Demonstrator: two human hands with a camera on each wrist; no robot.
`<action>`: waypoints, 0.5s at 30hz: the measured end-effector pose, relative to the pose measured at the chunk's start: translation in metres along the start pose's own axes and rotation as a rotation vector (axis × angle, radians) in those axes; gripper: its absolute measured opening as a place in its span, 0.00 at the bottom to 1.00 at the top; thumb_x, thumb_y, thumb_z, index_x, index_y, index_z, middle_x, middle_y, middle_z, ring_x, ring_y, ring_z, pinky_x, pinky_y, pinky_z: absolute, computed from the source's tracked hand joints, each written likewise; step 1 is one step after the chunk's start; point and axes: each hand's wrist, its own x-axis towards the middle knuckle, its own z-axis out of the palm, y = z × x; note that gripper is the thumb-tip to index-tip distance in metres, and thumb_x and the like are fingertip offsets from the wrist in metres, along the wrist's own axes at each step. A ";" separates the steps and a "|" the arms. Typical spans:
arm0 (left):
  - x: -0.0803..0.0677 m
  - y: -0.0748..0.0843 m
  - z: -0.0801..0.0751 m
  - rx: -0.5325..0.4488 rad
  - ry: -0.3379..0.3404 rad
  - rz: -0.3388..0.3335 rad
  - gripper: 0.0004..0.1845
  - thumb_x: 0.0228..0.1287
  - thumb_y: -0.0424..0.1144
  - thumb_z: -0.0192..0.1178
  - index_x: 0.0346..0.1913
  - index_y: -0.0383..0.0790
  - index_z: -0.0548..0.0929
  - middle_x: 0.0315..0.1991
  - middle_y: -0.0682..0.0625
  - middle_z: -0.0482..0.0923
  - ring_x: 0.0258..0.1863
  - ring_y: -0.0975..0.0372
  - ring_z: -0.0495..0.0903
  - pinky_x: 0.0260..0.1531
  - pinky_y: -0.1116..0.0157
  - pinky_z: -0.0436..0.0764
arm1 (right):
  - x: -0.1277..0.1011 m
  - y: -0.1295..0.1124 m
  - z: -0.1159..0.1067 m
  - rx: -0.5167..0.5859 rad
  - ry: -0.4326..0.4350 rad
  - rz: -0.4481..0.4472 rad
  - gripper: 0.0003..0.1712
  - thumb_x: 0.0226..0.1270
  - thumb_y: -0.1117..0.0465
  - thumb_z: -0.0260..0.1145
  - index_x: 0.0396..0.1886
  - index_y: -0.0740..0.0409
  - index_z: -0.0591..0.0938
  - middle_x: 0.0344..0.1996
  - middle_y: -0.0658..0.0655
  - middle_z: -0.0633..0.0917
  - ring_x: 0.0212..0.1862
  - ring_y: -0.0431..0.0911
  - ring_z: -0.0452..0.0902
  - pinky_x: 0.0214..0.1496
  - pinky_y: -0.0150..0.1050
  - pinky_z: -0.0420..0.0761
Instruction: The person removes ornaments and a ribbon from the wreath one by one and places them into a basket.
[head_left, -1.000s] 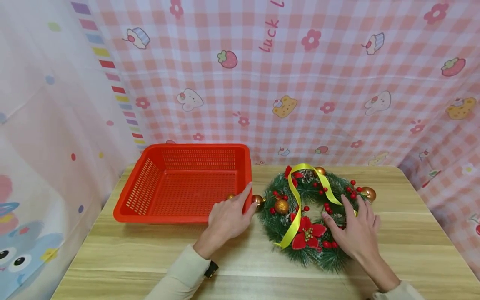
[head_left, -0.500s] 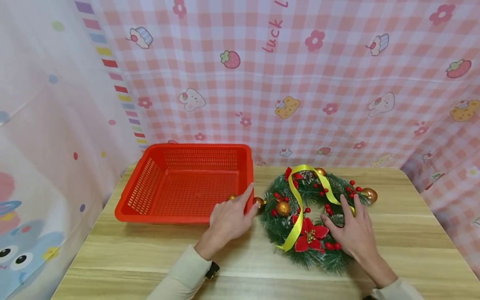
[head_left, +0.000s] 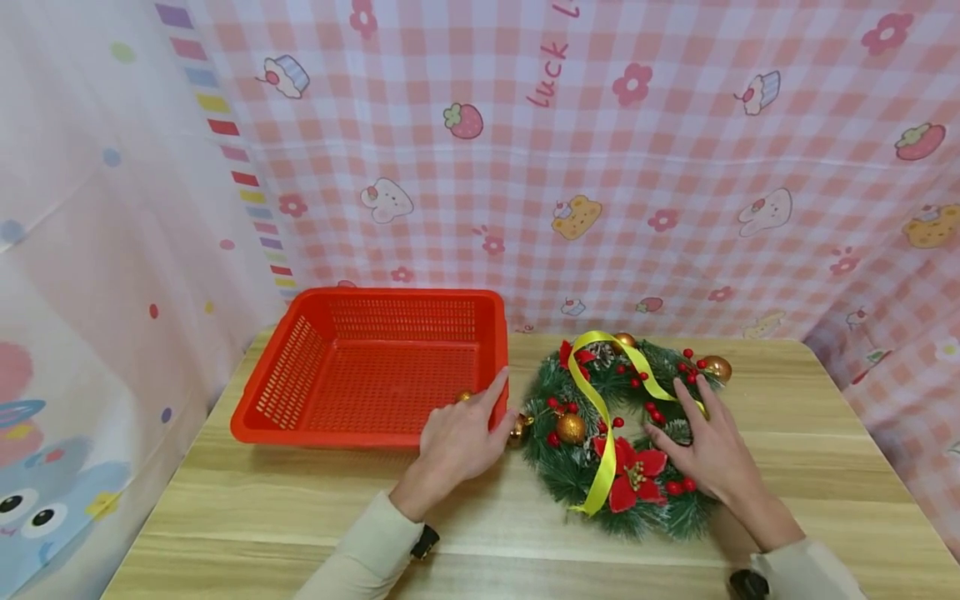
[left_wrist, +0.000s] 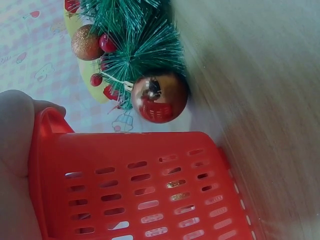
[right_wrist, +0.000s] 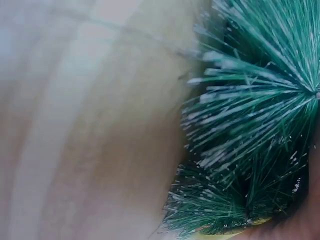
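Wreath (head_left: 558,471) is lying on the right side of the wooden table (head_left: 525,567), a yellow ribbon (head_left: 608,446) looping over it. The right hand (head_left: 712,454) is resting on its right side, fingers and thumb spread wide. The left hand (head_left: 461,442) is lying over the near right corner of a red basket (head_left: 322,437), index finger pointing along the rim; hidden lower fingers are leaving its grip uncertain. Good handling is probably calling for light pressure on the springy needles and small, slow shifts, while watching that the ribbon isn't catching under the fingertips and the shiny bauble (left_wrist: 160,100) isn't knocking the basket wall.
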 end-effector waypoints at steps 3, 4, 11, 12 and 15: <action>0.000 0.000 0.000 0.004 -0.003 -0.004 0.32 0.75 0.60 0.43 0.78 0.57 0.58 0.23 0.52 0.73 0.09 0.64 0.59 0.10 0.66 0.60 | 0.002 0.002 -0.001 -0.006 -0.024 -0.002 0.52 0.67 0.37 0.62 0.79 0.61 0.53 0.76 0.75 0.48 0.69 0.77 0.50 0.58 0.78 0.59; 0.000 0.000 0.000 0.004 -0.004 -0.005 0.32 0.75 0.60 0.43 0.78 0.57 0.58 0.23 0.52 0.73 0.09 0.64 0.59 0.10 0.66 0.60 | 0.003 0.003 -0.002 -0.010 -0.030 -0.001 0.52 0.67 0.37 0.61 0.79 0.61 0.53 0.76 0.74 0.47 0.70 0.77 0.50 0.59 0.78 0.59; -0.001 0.001 -0.001 -0.001 0.010 0.002 0.32 0.75 0.59 0.45 0.77 0.55 0.59 0.34 0.47 0.83 0.09 0.65 0.56 0.09 0.68 0.56 | 0.005 0.004 -0.001 0.000 -0.059 0.010 0.53 0.68 0.35 0.59 0.79 0.60 0.51 0.77 0.72 0.45 0.71 0.76 0.48 0.60 0.77 0.57; 0.000 0.001 -0.002 -0.008 0.009 0.004 0.32 0.75 0.59 0.45 0.77 0.55 0.60 0.39 0.46 0.85 0.09 0.64 0.57 0.09 0.68 0.56 | 0.005 0.004 -0.001 0.002 -0.059 0.011 0.53 0.69 0.35 0.59 0.79 0.60 0.51 0.77 0.72 0.45 0.72 0.76 0.48 0.60 0.77 0.57; 0.000 0.002 -0.003 -0.040 -0.003 -0.001 0.32 0.75 0.59 0.46 0.77 0.54 0.60 0.52 0.42 0.83 0.12 0.61 0.69 0.10 0.67 0.64 | 0.004 0.004 -0.001 0.005 -0.059 0.014 0.53 0.69 0.35 0.59 0.79 0.61 0.51 0.77 0.72 0.45 0.72 0.76 0.47 0.61 0.77 0.56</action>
